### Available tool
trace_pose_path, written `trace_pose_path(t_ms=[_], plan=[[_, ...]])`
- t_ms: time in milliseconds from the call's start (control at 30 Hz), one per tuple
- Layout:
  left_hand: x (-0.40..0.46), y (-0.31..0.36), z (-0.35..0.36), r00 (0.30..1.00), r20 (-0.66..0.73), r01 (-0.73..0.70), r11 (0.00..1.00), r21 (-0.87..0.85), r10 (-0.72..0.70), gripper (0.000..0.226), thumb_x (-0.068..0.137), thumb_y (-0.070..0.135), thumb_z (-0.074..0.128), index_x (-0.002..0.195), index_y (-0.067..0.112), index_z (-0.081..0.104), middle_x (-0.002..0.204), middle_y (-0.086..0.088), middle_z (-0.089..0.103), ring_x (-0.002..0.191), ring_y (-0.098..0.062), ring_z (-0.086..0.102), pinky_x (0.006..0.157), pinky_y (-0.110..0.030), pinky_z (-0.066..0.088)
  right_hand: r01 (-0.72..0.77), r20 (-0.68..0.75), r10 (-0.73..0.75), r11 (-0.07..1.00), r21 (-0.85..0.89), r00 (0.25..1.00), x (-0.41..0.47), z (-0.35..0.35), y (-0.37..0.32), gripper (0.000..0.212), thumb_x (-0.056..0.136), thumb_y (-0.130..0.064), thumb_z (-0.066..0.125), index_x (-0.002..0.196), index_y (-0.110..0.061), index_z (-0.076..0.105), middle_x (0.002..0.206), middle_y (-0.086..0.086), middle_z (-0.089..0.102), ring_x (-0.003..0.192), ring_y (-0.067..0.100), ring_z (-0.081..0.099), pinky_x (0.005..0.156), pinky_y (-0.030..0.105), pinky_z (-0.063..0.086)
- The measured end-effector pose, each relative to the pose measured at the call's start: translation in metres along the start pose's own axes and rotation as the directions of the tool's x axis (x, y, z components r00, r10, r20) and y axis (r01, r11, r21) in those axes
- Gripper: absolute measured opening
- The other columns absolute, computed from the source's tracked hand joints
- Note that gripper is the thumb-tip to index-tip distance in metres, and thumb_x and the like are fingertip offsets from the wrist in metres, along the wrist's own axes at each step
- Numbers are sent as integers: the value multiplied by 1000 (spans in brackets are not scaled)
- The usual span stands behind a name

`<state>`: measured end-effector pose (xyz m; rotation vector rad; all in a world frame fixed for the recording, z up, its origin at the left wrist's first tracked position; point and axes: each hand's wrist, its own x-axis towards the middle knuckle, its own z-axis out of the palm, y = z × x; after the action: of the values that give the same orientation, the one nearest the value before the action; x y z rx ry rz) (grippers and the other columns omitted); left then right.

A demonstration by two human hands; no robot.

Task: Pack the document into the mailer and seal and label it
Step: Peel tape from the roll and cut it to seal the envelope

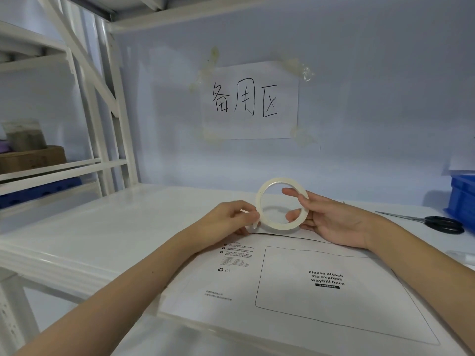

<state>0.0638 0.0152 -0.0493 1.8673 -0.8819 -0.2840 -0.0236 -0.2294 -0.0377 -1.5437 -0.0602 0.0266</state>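
The mailer [295, 286] lies flat on the white shelf [108, 227], its printed face up with a framed box reading "Please attach sto express waybill here"; it sits just below both hands, and its near-left corner juts past the shelf's front edge. Above its far edge the right hand [331, 222] holds one roll of tape [282, 204] upright, fingers curled round the right side of the ring, with one finger showing at the top of the ring and another showing through its hole. The left hand [228, 218] pinches the tape's loose end at the roll's lower left, fingers bent close together beside the ring. Whether the roll touches the mailer cannot be told; a shadow falls on the shelf behind it. There is one mailer, one roll of tape and one pair of black-handled scissors [434, 222], which lie well apart to the right on the same shelf. Beyond them at the right edge stands one blue bin [462, 199], cut off by the frame. On the pale wall behind, one sheet of paper [250, 101] with three handwritten characters is taped at its corners. To the left, white metal shelving holds a brown cardboard box [33, 158] and a blue object below it.
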Motion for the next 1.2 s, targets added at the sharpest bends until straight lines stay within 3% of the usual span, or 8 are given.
trace_pose_path(t_ms=[67, 200, 367, 533, 733, 833, 1033, 1200], plan=[[2, -4, 3, 1000, 1, -14, 998, 63, 14, 23, 93, 37, 65, 108, 20, 68, 94, 2, 77, 80, -8, 66, 86, -27, 52, 1, 1, -1, 1000, -3, 1000, 1, 0, 1, 43, 88, -35, 56, 130, -29, 59, 90, 10, 71, 104, 24, 60, 119, 45, 22], [4, -6, 3, 996, -52, -72, 995, 75, 76, 17, 91, 25, 69, 98, 10, 70, 82, 2, 74, 73, -8, 64, 79, -26, 51, 7, 17, -7, 1000, -13, 1000, 2, 0, 1, 44, 88, -35, 56, 132, -28, 57, 91, 10, 71, 104, 24, 61, 117, 44, 23], [6, -6, 0, 989, -126, -81, 995, -63, 73, 13, 94, 15, 66, 96, 4, 73, 93, -12, 77, 75, -13, 67, 78, -25, 57, 0, 11, 0, 1000, 7, 1000, 1, 0, 0, 47, 89, -34, 55, 136, -26, 55, 92, 10, 71, 100, 23, 64, 110, 37, 34], [7, -3, -2, 985, -168, -60, 975, -214, 24, 9, 91, 10, 68, 92, 6, 76, 86, -6, 76, 76, -15, 66, 84, -30, 57, 0, 15, 1, 1000, -3, 1000, 1, 0, 0, 46, 88, -35, 55, 133, -28, 56, 97, 11, 72, 104, 23, 63, 115, 40, 30], [6, -3, -3, 990, -136, -22, 942, -334, -25, 13, 92, 3, 64, 100, -5, 71, 76, -11, 72, 63, -16, 63, 69, -23, 55, 1, 24, -1, 1000, 3, 1000, 0, 1, 0, 45, 90, -32, 54, 135, -25, 54, 98, 12, 71, 100, 22, 67, 105, 35, 40], [7, -4, -5, 990, -119, 32, 943, -330, -75, 17, 92, 6, 66, 104, -5, 69, 82, -13, 75, 66, -15, 66, 71, -22, 57, 1, 17, 0, 1000, -5, 1000, 0, 1, 0, 45, 90, -32, 54, 135, -24, 54, 96, 12, 72, 97, 22, 67, 106, 35, 40], [5, -2, -12, 996, -26, 75, 968, -239, -83, 8, 91, 7, 68, 92, 0, 72, 82, -10, 75, 67, -12, 66, 70, -19, 57, 3, 21, -3, 999, -35, 1000, 0, 1, 1, 44, 90, -32, 53, 134, -24, 54, 98, 13, 72, 101, 23, 67, 112, 38, 35], [0, 0, -14, 998, 16, 56, 983, -175, -54, 27, 89, 8, 70, 115, 4, 64, 83, -13, 76, 67, -15, 66, 72, -21, 56, 5, 8, -5, 1000, -21, 1000, 0, 1, 2, 45, 90, -31, 54, 133, -20, 55, 96, 15, 71, 98, 23, 68, 105, 34, 41]])
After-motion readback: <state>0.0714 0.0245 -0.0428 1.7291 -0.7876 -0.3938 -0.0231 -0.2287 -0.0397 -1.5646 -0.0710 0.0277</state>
